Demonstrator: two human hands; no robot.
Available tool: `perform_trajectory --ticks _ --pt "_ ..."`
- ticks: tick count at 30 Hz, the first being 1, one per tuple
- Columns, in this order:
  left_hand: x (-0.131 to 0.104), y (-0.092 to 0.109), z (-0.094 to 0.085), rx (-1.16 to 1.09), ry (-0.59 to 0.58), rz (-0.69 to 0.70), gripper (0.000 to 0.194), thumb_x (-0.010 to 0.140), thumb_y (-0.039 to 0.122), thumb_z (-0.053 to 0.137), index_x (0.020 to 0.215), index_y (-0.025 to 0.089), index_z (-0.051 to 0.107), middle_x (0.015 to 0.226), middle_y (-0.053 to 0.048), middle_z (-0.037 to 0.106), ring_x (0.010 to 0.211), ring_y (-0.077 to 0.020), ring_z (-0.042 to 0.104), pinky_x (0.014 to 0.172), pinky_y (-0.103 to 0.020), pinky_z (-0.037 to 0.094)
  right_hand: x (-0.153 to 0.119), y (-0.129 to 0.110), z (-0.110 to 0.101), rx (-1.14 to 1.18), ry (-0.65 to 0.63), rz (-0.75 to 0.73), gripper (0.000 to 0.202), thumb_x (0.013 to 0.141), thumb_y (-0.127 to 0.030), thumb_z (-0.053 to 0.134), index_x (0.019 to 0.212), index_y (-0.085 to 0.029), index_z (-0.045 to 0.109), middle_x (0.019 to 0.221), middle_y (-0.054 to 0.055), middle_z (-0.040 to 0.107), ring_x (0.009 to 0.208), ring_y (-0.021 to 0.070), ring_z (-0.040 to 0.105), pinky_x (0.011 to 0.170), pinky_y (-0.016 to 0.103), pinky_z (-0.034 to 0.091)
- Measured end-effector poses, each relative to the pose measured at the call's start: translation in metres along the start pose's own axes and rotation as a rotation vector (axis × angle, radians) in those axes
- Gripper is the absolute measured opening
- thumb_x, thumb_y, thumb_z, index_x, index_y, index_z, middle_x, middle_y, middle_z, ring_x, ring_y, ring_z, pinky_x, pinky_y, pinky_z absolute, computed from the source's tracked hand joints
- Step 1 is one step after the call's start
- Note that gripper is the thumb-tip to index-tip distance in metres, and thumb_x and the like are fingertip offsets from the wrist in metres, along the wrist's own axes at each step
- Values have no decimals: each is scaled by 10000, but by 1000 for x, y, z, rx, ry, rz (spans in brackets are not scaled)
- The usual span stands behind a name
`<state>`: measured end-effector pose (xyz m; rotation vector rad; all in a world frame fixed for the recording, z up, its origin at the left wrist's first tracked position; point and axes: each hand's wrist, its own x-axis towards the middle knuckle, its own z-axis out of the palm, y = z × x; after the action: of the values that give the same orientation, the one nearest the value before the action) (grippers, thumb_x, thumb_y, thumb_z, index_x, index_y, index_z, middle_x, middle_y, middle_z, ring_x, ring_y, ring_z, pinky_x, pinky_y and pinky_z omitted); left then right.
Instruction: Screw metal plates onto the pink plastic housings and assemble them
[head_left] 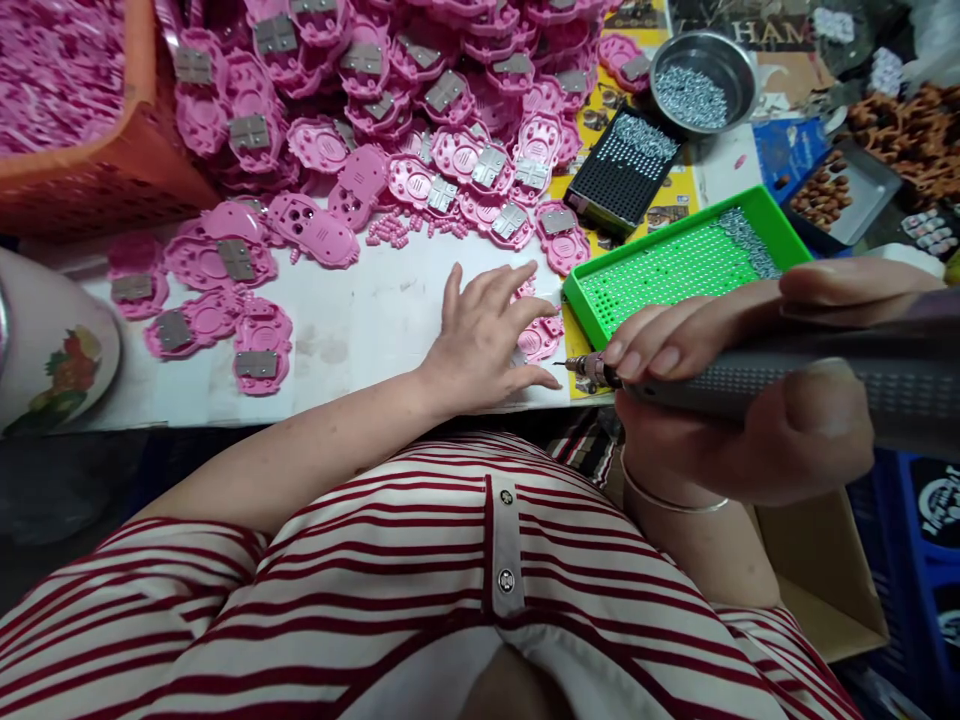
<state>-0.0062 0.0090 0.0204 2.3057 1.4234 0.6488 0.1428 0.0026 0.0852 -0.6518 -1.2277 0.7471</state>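
My left hand (484,335) rests over a pink plastic shell (541,338) near the table's front edge, its fingers spread and partly hiding the shell. My right hand (742,420) is wrapped round a grey electric screwdriver (750,372). The screwdriver's thin bit points left, close to my left thumb and the shell. Whether the bit touches anything I cannot tell. Beyond the hands lie small pink pieces (388,229) and several pink shells with metal plates, one of them (562,237) beside the green tray.
A green perforated tray (581,300) with screws lies behind the screwdriver. Behind it are a black tray (585,190) and a metal bowl (739,115) of screws. Pink shells are heaped at the back. An orange basket (176,165) and a floral container (37,350) stand left.
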Motion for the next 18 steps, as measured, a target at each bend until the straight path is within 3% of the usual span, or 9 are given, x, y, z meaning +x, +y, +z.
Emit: perform_trajectory --ticks 4,8,12,18 --pt "-6 -9 1 114 11 15 639 787 708 625 1280 304 595 1528 -90 449 1441 -352 319 1199 -630 -13 3 12 -1 -99 98 -144 164 808 -446 611 916 -323 607 533 -70 443 394 137 455 409 319 443" --pt "-9 -13 2 138 -71 51 693 775 721 625 1327 305 578 1558 -94 411 1468 -394 271 1174 -684 -42 7 25 -3 -97 92 -212 160 821 -409 598 963 -354 644 551 -71 467 412 117 461 449 307 462" --pt "-6 -13 3 114 -149 60 696 804 702 607 1373 306 547 1586 -89 367 1482 -398 249 1166 -703 -35 6 35 -3 -97 86 -156 177 822 -421 590 984 -372 641 572 -69 449 435 96 480 470 279 460" --pt "-2 -14 4 98 -169 74 797 774 708 642 1454 341 448 1596 -94 348 1483 -390 256 1161 -700 -39 3 50 -2 -207 190 -155 231 824 -475 539 1018 -353 570 597 -57 391 424 106 461 469 302 476"
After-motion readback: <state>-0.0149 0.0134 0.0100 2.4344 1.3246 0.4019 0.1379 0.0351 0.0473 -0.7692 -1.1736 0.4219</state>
